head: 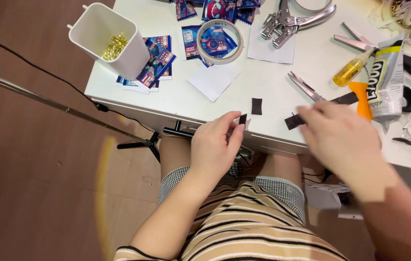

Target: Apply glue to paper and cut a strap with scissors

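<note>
Left hand [215, 145]: dark strip [242, 119] upright.

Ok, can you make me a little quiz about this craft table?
1. True or false: the left hand pinches a small dark piece.
2. What lies inside the white tub? A) gold bits B) buttons C) beads of glass
3. Which round thing rests on the blue printed cards?

Key: 1 true. 2 A, gold bits. 3 the tape roll. The right hand is blurred near another dark piece on the white table.
</note>
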